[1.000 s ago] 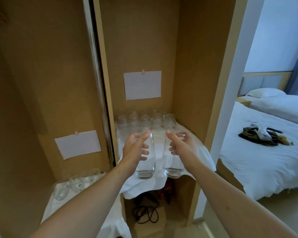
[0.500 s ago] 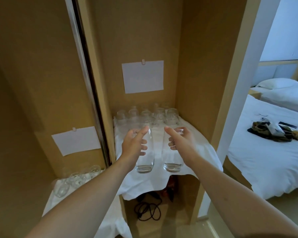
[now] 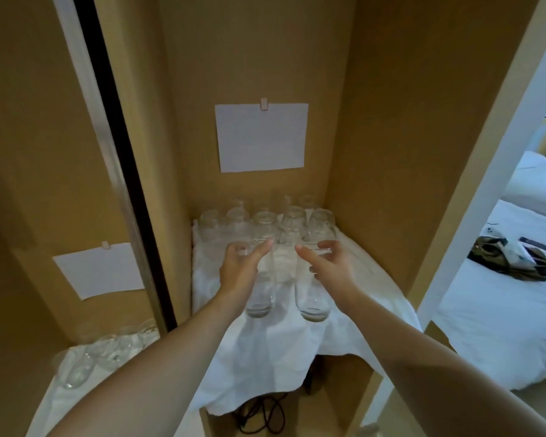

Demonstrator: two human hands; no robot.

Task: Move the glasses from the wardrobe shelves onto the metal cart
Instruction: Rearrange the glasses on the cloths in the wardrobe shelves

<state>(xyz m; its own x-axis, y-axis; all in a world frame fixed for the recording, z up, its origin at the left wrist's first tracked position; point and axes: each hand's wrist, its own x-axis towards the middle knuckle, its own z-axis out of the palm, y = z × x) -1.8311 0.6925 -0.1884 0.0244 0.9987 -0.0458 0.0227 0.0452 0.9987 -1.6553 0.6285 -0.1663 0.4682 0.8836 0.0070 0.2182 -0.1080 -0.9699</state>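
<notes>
Over the cloth-covered shelf [image 3: 297,339] inside the wardrobe, both hands each grasp a tall clear glass. The left hand [image 3: 238,272] wraps the left glass [image 3: 260,298]; the right hand [image 3: 331,268] wraps the right glass [image 3: 312,302], the two glasses side by side, near but apart. Whether their bases touch the cloth cannot be told. More glasses [image 3: 265,220] stand clustered at the back of the shelf, below a white paper [image 3: 260,137]. Other glasses [image 3: 104,351] sit on a lower shelf at left.
</notes>
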